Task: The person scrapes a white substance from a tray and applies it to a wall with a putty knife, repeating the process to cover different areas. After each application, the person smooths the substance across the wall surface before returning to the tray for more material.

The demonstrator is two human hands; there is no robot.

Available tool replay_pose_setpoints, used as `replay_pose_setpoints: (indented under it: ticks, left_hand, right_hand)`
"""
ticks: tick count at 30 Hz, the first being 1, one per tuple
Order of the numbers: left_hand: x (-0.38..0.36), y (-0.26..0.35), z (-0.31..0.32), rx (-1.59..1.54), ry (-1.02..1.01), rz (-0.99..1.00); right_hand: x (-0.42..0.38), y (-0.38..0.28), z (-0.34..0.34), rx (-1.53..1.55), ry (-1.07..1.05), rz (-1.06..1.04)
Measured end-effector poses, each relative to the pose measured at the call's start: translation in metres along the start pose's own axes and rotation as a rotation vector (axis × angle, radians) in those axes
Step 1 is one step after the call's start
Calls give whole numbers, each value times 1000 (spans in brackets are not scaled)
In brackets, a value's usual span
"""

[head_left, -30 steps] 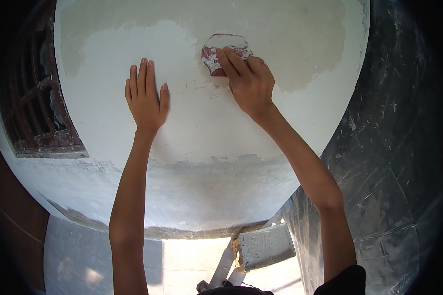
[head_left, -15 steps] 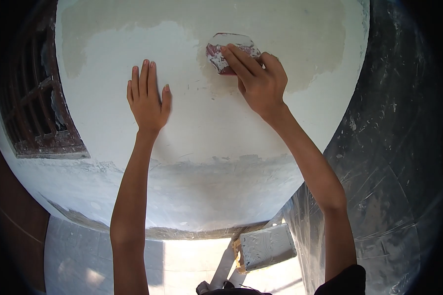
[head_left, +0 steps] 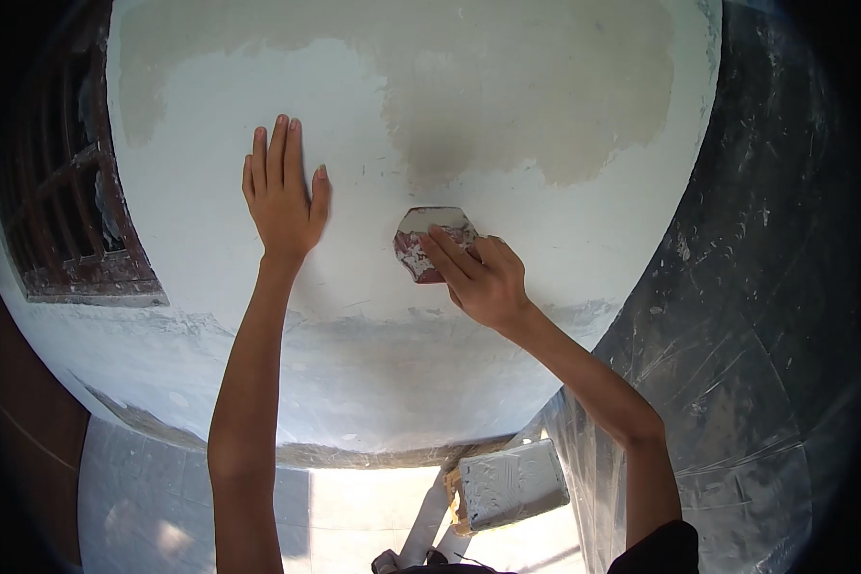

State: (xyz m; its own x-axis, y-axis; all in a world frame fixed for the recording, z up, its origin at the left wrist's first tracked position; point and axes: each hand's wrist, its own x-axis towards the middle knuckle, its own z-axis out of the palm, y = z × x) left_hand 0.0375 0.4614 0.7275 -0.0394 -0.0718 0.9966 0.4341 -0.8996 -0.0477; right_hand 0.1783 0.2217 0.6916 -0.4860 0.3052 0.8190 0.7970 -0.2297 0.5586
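Observation:
My right hand (head_left: 491, 279) grips a reddish putty spreader (head_left: 419, 251) smeared with white filler, its fingers pressed onto the blade. The spreader lies against the wall (head_left: 354, 239), just below a damp-looking beige-grey patch (head_left: 545, 86). That patch has a ragged lower edge, with whiter surface beneath it. My left hand (head_left: 284, 206) rests flat on the white part of the wall, left of the spreader, fingers stretched out and holding nothing.
A dark barred window frame (head_left: 86, 191) is set in the wall at left. Below stands a tub (head_left: 515, 483) topped with white filler. Clear plastic sheeting (head_left: 737, 383) hangs at right. Pale tiles (head_left: 364, 517) cover the floor.
My right hand has drawn the spreader down the wall, from within the beige-grey patch to below it. My left hand stays in about the same place.

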Motion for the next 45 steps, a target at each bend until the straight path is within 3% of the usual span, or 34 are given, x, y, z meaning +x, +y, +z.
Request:
replay_pose_setpoints:
  ticks: [1,7,13,17,19,23,28,34,38,41,45]
  left_hand:
    - [1,0,0,-3,10,6]
    - [-2,-1,-1,-1,-9,-1]
    - [-2,-1,-1,-12,8,0]
    - [-1,-3,-1,-23,0,0]
    - [-2,0,-2,-21,-6,-3]
    - [-3,-2,-1,-24,3,2]
    - [-3,0,-2,-15,-20,-10]
    - [-1,-1,-3,1,-43,13]
    - [-3,-2,-1,-28,-18,-6]
    - [-2,-1,-1,-17,-18,-8]
    - [-2,-1,-1,-30,-13,-9]
  right_hand:
    - [9,2,-8,79,29,37]
    - [123,73,0,-201,330,-72]
    - [86,63,47,-375,330,-29]
    - [16,16,40,-230,52,-28]
    - [2,2,18,-157,17,-15]
    - [29,14,-12,-30,51,11]
    - [125,77,0,-277,301,-57]
    - [74,54,46,-310,184,33]
    - [-3,-5,32,-157,-26,34]
    - [-2,-23,-5,4,-134,109]
    - [73,18,-22,-117,124,31]
